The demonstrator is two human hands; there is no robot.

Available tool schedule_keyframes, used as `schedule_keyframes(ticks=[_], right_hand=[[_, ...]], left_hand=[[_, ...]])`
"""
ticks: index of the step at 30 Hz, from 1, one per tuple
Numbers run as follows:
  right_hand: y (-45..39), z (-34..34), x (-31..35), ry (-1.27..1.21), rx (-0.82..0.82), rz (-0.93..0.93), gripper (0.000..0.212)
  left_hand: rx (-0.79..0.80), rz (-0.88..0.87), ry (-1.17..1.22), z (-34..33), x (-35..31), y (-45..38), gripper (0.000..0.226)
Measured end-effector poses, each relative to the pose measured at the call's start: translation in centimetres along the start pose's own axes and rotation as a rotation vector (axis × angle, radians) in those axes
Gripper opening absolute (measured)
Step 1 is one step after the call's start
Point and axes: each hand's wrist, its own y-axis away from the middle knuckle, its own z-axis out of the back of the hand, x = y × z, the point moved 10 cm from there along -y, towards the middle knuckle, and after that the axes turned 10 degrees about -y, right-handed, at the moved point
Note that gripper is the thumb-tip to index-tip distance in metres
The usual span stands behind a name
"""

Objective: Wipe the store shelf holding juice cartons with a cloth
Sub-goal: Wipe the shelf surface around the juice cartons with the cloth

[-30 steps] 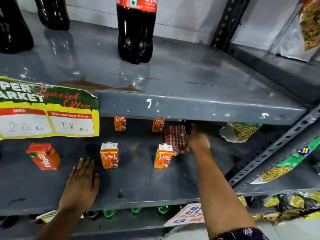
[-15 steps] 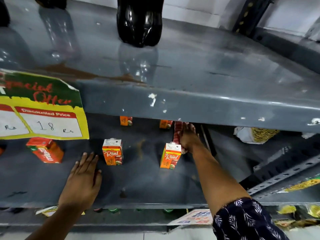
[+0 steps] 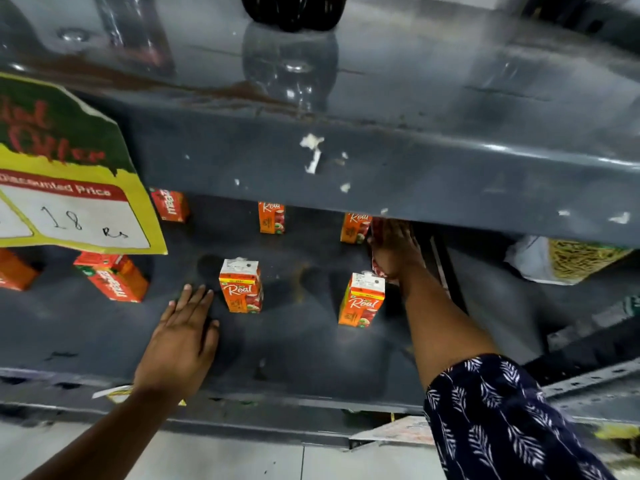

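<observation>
The dark grey shelf (image 3: pixel 298 344) holds several small orange juice cartons. One upright carton (image 3: pixel 240 285) stands just right of my left hand (image 3: pixel 180 344), which lies flat and open on the shelf. Another carton (image 3: pixel 362 299) stands in front of my right hand (image 3: pixel 394 254). That hand reaches deep under the upper shelf and presses a red checked cloth (image 3: pixel 377 268) onto the shelf; only a sliver of cloth shows beneath the palm. Two more cartons (image 3: pixel 272 218) stand at the back, one (image 3: pixel 355 228) touching the right hand's side.
The upper shelf edge (image 3: pixel 381 168) overhangs the work area, with a cola bottle (image 3: pixel 294 12) on top. A yellow price sign (image 3: pixel 69 209) hangs at left. Tilted cartons (image 3: pixel 114 277) lie on the left; a snack bag (image 3: pixel 568 259) sits at right.
The camera has dropped and moved closer. My right hand with the cloth has slid left and further back behind the right carton. My left hand stays flat on the shelf.
</observation>
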Motion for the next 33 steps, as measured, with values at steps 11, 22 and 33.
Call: schedule_keyframes(ticks=[11,22,33], right_hand=[[10.4,0.4,-0.5,0.163,0.006,0.088,0.049],[25.6,0.6,-2.2,-0.029,-0.039,-0.044,0.064],[34.4,3.4,1.8,-0.134,-0.168,-0.172,0.059]], left_hand=[[0.007,-0.012,-0.049,-0.2,0.0,0.1,0.064],[0.056,-0.002,-0.024,-0.3,-0.1,0.2,0.063],[0.227,-0.217,-0.050,0.0,0.9,1.0,0.072]])
